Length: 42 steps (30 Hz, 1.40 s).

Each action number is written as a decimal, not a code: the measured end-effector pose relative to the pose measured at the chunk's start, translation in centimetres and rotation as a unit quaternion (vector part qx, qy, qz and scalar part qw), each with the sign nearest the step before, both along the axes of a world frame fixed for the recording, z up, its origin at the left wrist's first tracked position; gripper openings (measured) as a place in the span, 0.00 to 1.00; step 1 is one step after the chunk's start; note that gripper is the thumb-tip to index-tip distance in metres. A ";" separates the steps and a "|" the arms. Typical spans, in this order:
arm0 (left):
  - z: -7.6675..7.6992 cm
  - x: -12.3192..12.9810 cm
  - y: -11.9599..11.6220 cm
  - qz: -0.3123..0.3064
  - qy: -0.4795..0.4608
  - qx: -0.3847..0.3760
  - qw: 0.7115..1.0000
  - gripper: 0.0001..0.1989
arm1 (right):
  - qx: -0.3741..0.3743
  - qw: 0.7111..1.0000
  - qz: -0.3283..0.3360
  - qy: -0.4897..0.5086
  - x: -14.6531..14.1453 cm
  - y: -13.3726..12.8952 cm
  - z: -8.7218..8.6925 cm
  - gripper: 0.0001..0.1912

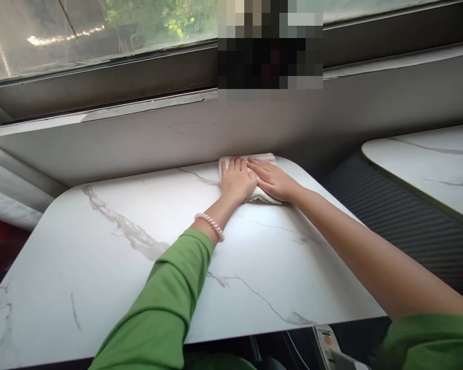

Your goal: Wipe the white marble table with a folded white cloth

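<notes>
A folded white cloth (263,195) lies on the white marbled table (127,293), at its far edge near the wall. My left hand (237,181) rests flat on the left part of the cloth, fingers stretched out, a pink and white bracelet (210,226) round the wrist. Beside it, my right hand (274,181) presses flat on the right part, its fingers pointing left toward my left hand. Both palms cover much of the cloth; its top and lower edges show around them.
Behind the table rises a grey wall (146,141) under a window (139,31). A ridged dark seat (355,200) separates this table from a second marbled table (435,164) at right. Something red (3,241) is at far left. A pixelated patch hides part of the window.
</notes>
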<state>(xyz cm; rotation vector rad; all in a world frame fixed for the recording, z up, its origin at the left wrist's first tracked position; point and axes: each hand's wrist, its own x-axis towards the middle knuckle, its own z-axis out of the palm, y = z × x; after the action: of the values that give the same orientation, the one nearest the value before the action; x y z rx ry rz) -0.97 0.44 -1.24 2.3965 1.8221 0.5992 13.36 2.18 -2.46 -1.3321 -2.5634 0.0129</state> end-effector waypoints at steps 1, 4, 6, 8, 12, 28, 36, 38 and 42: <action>0.2 1.4 0.3 -0.021 0.006 -0.006 1.000 0.26 | 0.003 1.000 -0.026 0.000 1.5 -0.2 -0.1 0.31; 0.6 3.7 0.7 -0.075 0.033 -0.023 0.996 0.27 | 0.014 0.996 -0.087 -0.011 4.0 -1.1 -0.5 0.31; 0.8 4.0 0.8 -0.110 0.054 -0.030 0.992 0.27 | 0.025 0.992 -0.121 -0.022 4.2 -2.0 -0.6 0.31; 0.8 3.8 0.8 -0.143 0.075 -0.030 0.987 0.27 | 0.036 0.987 -0.158 -0.024 3.7 -2.9 -0.8 0.31; 0.8 2.9 0.5 -0.191 0.102 -0.038 0.976 0.27 | 0.046 0.973 -0.225 -0.027 2.0 -5.1 -0.8 0.31; 1.0 -9.6 -3.6 -0.192 0.138 -0.036 0.971 0.25 | 0.025 0.970 -0.241 0.020 -11.5 -10.7 0.9 0.31; 2.0 -27.2 -7.9 -0.054 0.126 -0.051 0.989 0.24 | -0.003 0.992 -0.097 0.080 -27.7 -11.9 1.9 0.31; 2.4 -31.9 -10.0 -0.006 0.124 -0.065 0.990 0.24 | -0.007 0.993 -0.050 0.107 -32.3 -12.6 2.0 0.31; 3.0 -40.3 -14.2 0.108 0.127 -0.076 0.983 0.25 | -0.020 0.990 0.063 0.128 -40.9 -13.8 2.4 0.32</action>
<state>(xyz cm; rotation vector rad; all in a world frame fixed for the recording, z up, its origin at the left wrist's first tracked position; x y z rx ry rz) -41.31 -13.77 1.75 2.2790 2.1601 0.1624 -27.51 -11.58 -0.10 -1.0991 -2.4341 0.2423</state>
